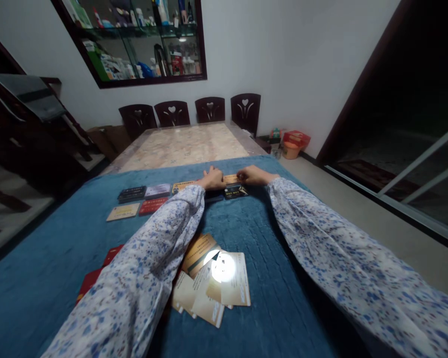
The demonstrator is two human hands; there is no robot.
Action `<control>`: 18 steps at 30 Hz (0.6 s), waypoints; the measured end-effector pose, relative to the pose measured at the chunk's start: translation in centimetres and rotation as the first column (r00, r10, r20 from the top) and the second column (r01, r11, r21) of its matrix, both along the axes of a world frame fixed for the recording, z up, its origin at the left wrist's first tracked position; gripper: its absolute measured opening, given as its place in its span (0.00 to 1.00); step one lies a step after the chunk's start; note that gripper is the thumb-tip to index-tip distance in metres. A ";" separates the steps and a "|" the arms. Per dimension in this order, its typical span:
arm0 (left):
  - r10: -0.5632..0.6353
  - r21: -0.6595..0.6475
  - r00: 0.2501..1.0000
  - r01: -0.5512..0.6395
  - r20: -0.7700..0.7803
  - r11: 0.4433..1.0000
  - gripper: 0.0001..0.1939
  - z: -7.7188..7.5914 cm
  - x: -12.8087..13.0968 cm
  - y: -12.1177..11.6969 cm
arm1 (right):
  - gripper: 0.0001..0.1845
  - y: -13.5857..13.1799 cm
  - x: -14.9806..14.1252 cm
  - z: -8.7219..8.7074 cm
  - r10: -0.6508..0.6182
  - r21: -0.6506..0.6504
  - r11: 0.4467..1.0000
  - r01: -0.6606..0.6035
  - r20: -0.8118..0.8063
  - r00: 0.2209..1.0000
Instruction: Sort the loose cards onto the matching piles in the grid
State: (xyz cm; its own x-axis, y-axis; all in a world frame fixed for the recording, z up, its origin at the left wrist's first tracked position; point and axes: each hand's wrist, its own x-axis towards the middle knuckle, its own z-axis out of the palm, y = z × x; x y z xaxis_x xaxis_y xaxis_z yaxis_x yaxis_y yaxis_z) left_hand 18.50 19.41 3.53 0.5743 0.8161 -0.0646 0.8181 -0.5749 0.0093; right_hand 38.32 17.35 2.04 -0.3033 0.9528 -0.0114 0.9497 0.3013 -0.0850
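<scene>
Near the far edge of the blue cloth, both my hands are at a small gold card (231, 179). My left hand (212, 179) has its curled fingers at the card's left end. At the right end, my right hand (256, 175) pinches the card with bent fingertips. Just below it lies a black card (236, 192) with gold print. Left of my hands are a yellow card (181, 187), a pale purple card stack (158, 191), a dark card stack (132, 194), a red card (153, 206) and a cream card (123, 212). My left wrist partly hides this row.
A loose fan of gold and cream cards (205, 293) lies close to me under a bright light spot. Red cards (91, 283) show beside my left sleeve. The blue cloth (280, 298) covers the near part of the table (186, 144). Chairs (171, 113) stand behind it.
</scene>
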 end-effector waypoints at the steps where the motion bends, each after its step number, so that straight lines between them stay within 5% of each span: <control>1: 0.000 0.002 1.000 0.000 0.000 1.000 0.13 0.0 0.0 0.0 | 0.21 0.0 0.0 0.0 0.002 0.003 1.000 -0.002 -0.005 1.000; 18: -0.025 0.145 0.995 0.012 0.092 0.989 0.17 0.7 -1.6 -1.9 | 0.25 -1.2 1.1 -0.1 -0.043 0.107 0.993 0.049 -0.052 0.998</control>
